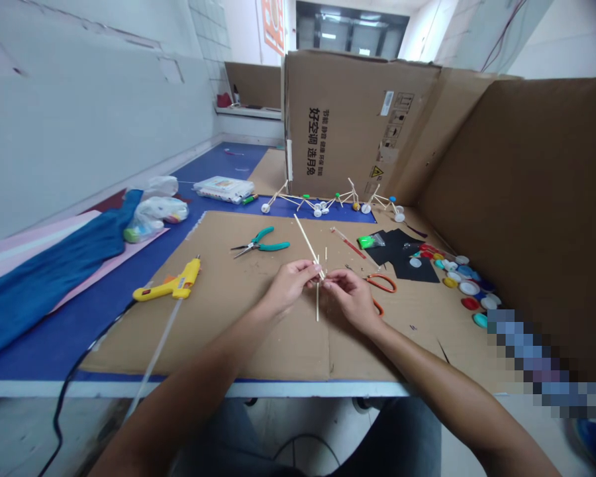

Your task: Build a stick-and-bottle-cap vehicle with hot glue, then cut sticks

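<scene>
The left hand point(294, 285) is pinching a long pale stick point(306, 237) between thumb and fingers, the stick slanting up and away over the middle of the cardboard sheet point(228, 324). The right hand point(353, 296) is bringing its bent fingertips together at the stick's lower end, though whether they are gripping it I cannot tell. An upright pale strip point(318, 311) is showing below the fingers, and a short stick point(326, 253) is lying just beyond. Orange-handled scissors point(383, 285) are resting partly behind the right hand, while teal-handled pliers point(263, 247) are lying to the left, their jaws pointing left. Farther left, a yellow glue gun point(181, 281) is trailing a black cord point(64, 377) over the table edge. Black sheets point(402, 252) and scattered bottle caps point(469, 288) are covering part of the right side. Wheeled stick frames point(347, 199) are standing in a row across the back, with a white packet point(224, 189) lying to their left. Beneath the sheet, a blue tabletop point(198, 159) is showing, a blue cloth point(74, 265) spreading over its left side. A large printed carton point(352, 126) is rising behind, brown cardboard point(526, 185) is walling the right, and a pale wall point(104, 112) is running along the left toward a dark-framed window point(352, 30).
</scene>
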Demonstrator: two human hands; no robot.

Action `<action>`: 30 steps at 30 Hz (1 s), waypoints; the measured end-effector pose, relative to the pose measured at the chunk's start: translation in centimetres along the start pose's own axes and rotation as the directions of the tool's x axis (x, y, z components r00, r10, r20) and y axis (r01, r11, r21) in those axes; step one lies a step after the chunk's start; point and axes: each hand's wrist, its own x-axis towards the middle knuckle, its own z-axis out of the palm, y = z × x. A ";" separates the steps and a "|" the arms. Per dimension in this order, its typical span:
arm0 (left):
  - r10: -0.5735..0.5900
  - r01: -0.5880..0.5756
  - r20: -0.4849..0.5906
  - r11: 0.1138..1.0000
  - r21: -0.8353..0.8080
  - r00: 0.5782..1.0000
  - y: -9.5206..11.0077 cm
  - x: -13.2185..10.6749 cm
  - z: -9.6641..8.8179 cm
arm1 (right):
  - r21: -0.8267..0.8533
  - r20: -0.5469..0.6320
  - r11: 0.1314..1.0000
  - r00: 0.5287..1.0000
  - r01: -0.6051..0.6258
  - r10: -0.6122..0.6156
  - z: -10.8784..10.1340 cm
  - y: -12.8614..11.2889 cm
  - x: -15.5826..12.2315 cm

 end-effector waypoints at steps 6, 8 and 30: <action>-0.095 0.093 0.090 0.995 0.031 0.991 0.6 -0.1 -0.4 | -0.283 0.086 0.929 0.971 0.238 -0.222 -1.2 0.1 0.4; -0.109 0.106 0.106 0.994 0.035 0.988 0.6 -0.1 -0.4 | -0.353 0.117 0.883 0.951 0.309 -0.286 -1.3 0.1 0.4; -0.169 0.131 0.173 0.969 0.212 0.970 1.1 -0.6 -0.5 | -0.006 0.088 0.994 0.990 -0.113 0.113 -2.6 -1.0 1.5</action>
